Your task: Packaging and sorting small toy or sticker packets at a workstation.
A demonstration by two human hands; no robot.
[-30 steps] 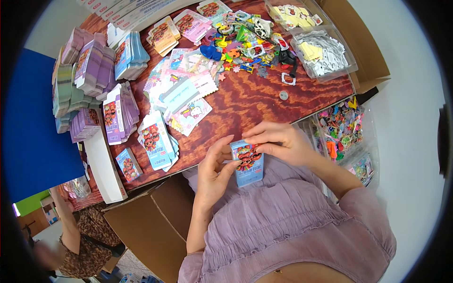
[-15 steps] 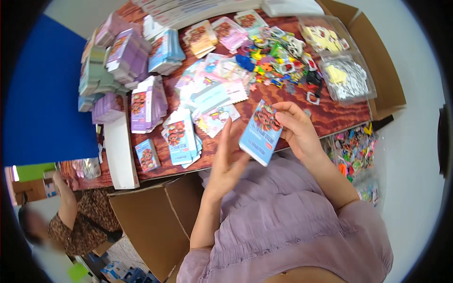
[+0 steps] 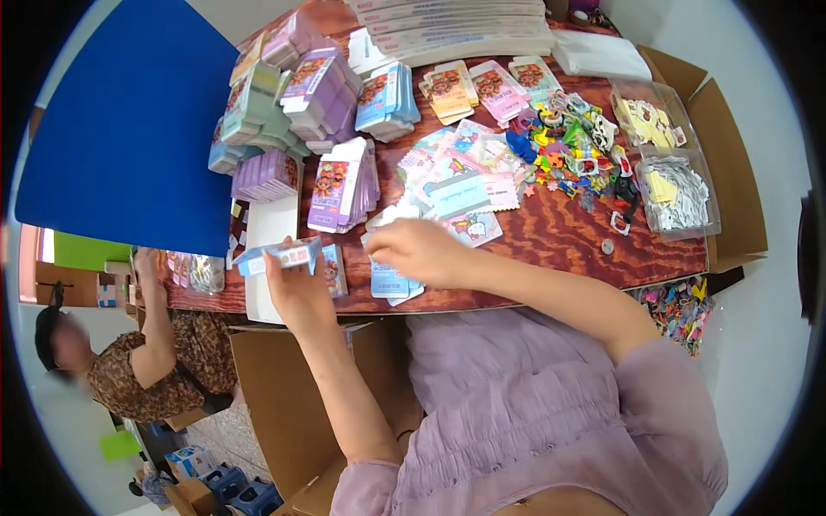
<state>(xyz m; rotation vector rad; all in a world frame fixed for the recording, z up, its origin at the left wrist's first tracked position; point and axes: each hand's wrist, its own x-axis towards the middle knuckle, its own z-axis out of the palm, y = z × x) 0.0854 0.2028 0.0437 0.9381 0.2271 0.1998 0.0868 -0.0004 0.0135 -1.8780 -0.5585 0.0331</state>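
Note:
A small light-blue carton (image 3: pixel 275 258) lies tipped on its side in my left hand (image 3: pixel 301 299), whose fingers hold it from below. It is above the near end of a long white open box (image 3: pixel 263 303). My right hand (image 3: pixel 430 252) hovers over a stack of blue cartons (image 3: pixel 389 282) and partly covers it. The fingers of this hand are curled together; anything between them is hidden. Between the hands another small blue carton (image 3: pixel 334 267) lies on the table. Just beyond are purple flattened cartons (image 3: pixel 344 185) and a spread of pastel printed packets (image 3: pixel 469 196).
Stacked carton bundles (image 3: pixel 318 90) fill the far left. A heap of colourful small charms (image 3: pixel 559 146) lies right of centre, beside clear tubs (image 3: pixel 680 202) of yellow and white pieces. Cardboard boxes (image 3: pixel 284 413) stand by the table. A co-worker (image 3: pixel 163 353) sits at left.
The blue carton has passed from my right hand to my left and moved left over the white box. My right hand has swung left to the blue carton stack. The view has shifted.

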